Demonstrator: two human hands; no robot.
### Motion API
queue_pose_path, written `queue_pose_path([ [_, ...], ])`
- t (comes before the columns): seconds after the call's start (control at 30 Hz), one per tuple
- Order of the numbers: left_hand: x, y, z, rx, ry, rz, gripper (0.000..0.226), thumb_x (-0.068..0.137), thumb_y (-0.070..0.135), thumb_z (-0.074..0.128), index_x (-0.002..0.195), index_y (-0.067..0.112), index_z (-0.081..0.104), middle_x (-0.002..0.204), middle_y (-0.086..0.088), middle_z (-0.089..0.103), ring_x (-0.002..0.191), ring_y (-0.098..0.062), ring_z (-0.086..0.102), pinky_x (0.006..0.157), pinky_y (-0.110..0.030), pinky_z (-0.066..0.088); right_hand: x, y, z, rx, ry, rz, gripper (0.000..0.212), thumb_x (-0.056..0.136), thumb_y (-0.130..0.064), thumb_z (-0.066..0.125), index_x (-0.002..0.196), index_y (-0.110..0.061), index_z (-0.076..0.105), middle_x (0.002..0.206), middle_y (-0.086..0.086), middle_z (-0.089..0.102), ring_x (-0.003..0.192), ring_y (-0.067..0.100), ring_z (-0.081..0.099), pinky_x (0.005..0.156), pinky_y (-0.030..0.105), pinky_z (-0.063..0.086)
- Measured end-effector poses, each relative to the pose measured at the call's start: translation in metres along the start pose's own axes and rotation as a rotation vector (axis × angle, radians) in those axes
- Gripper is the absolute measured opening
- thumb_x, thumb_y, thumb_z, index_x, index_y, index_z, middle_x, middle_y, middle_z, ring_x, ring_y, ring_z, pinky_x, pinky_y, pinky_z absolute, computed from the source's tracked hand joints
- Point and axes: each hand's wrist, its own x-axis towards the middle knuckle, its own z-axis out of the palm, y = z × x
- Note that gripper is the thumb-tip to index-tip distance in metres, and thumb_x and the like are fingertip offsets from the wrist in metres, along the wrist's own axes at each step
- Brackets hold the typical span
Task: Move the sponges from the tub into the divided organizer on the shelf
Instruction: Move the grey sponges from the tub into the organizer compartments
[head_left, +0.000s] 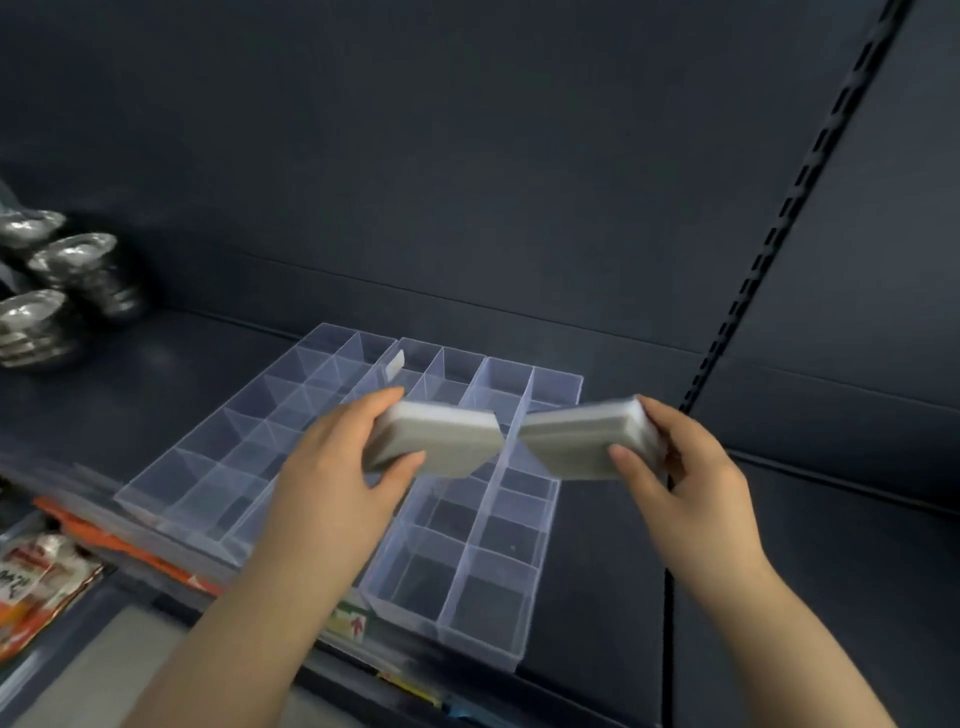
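Note:
Two clear divided organizers (218, 457) lie side by side on the dark shelf, every compartment that shows bare. My left hand (337, 467) grips a pale grey rectangular sponge (441, 441) by its left end, thumb below and fingers on top. A second grey sponge (576, 441) is held in my right hand (691, 467) by its right end. Both sponges hover above the middle of the organizers, their inner corners almost touching. The tub is out of sight.
Stacks of shiny metal dishes (57, 280) stand at the shelf's far left. Orange and white packets (47, 577) lie on the lower level at bottom left. A slotted upright rail (779, 218) runs up the back panel on the right, beside bare dark shelf (779, 519).

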Motion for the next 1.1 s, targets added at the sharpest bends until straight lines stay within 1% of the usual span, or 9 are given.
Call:
queue_pose_path([
  [0.17, 0.049, -0.037, 0.002, -0.100, -0.098, 0.096, 0.054, 0.076, 0.023, 0.073, 0.125, 0.028, 0.052, 0.115, 0.006, 0.058, 0.098, -0.008, 0.050, 0.080, -0.020, 0.036, 0.000, -0.020, 0.021, -0.080, 0.150, 0.064, 0.043, 0.085, -0.021, 0.063, 0.123, -0.036, 0.050, 0.105, -0.031, 0.051, 0.102, -0.005, 0.050, 0.081, 0.013, 0.037],
  [0.27, 0.077, -0.058, 0.001, -0.159, -0.113, 0.144, 0.054, 0.074, 0.021, 0.075, 0.124, 0.025, 0.054, 0.113, 0.009, 0.057, 0.099, -0.009, 0.052, 0.081, -0.023, 0.038, 0.008, -0.032, 0.036, -0.161, 0.253, 0.077, 0.043, 0.086, -0.019, 0.062, 0.127, -0.027, 0.050, 0.109, -0.023, 0.049, 0.102, 0.001, 0.049, 0.086, 0.019, 0.038],
  [0.43, 0.107, -0.088, 0.001, -0.242, -0.181, 0.174, 0.053, 0.074, 0.021, 0.075, 0.123, 0.024, 0.056, 0.105, 0.017, 0.052, 0.093, 0.000, 0.044, 0.079, -0.022, 0.037, 0.032, -0.048, 0.062, -0.314, 0.313, 0.047, 0.047, 0.090, -0.014, 0.057, 0.135, -0.018, 0.044, 0.119, -0.015, 0.039, 0.099, -0.013, 0.033, 0.083, 0.004, 0.030],
  [0.5, 0.115, -0.097, 0.001, -0.256, -0.208, 0.194, 0.053, 0.074, 0.020, 0.075, 0.123, 0.023, 0.056, 0.106, 0.016, 0.052, 0.093, 0.000, 0.042, 0.081, -0.023, 0.036, 0.045, -0.052, 0.068, -0.376, 0.300, 0.026, 0.048, 0.090, -0.011, 0.055, 0.136, -0.017, 0.043, 0.119, -0.012, 0.038, 0.099, -0.012, 0.031, 0.082, -0.002, 0.025],
  [0.53, 0.119, -0.100, 0.001, -0.258, -0.220, 0.207, 0.053, 0.074, 0.020, 0.075, 0.123, 0.023, 0.056, 0.108, 0.014, 0.053, 0.093, -0.001, 0.042, 0.081, -0.023, 0.036, 0.053, -0.053, 0.070, -0.403, 0.290, 0.024, 0.048, 0.090, -0.010, 0.055, 0.136, -0.018, 0.042, 0.120, -0.011, 0.039, 0.100, -0.009, 0.032, 0.082, -0.001, 0.023],
  [0.67, 0.128, -0.108, 0.000, -0.260, -0.255, 0.245, 0.054, 0.072, 0.017, 0.077, 0.123, 0.020, 0.057, 0.113, 0.003, 0.061, 0.099, -0.014, 0.053, 0.082, -0.026, 0.038, 0.085, -0.048, 0.078, -0.489, 0.225, 0.047, 0.043, 0.089, -0.009, 0.053, 0.131, -0.018, 0.046, 0.129, 0.000, 0.045, 0.114, 0.014, 0.043, 0.087, 0.011, 0.025],
  [0.77, 0.133, -0.112, -0.001, -0.240, -0.262, 0.264, 0.055, 0.072, 0.018, 0.076, 0.124, 0.020, 0.056, 0.112, 0.001, 0.061, 0.101, -0.020, 0.055, 0.080, -0.028, 0.040, 0.103, -0.037, 0.082, -0.547, 0.121, 0.072, 0.042, 0.090, -0.008, 0.051, 0.131, -0.016, 0.046, 0.132, 0.005, 0.044, 0.120, 0.023, 0.041, 0.092, 0.020, 0.029],
  [0.93, 0.139, -0.115, 0.000, -0.240, -0.261, 0.246, 0.056, 0.073, 0.018, 0.076, 0.125, 0.021, 0.055, 0.114, 0.001, 0.060, 0.102, -0.017, 0.054, 0.082, -0.029, 0.040, 0.120, -0.025, 0.086, -0.646, -0.014, 0.075, 0.042, 0.090, -0.008, 0.052, 0.132, -0.013, 0.046, 0.130, 0.010, 0.045, 0.121, 0.029, 0.042, 0.100, 0.028, 0.033],
  [1.1, 0.142, -0.113, 0.004, -0.218, -0.244, 0.223, 0.057, 0.072, 0.018, 0.077, 0.124, 0.021, 0.055, 0.110, 0.002, 0.060, 0.100, -0.018, 0.056, 0.081, -0.028, 0.040, 0.132, -0.015, 0.087, -0.667, -0.128, 0.081, 0.041, 0.091, -0.011, 0.050, 0.132, -0.016, 0.045, 0.132, 0.006, 0.044, 0.121, 0.025, 0.041, 0.101, 0.030, 0.035],
])
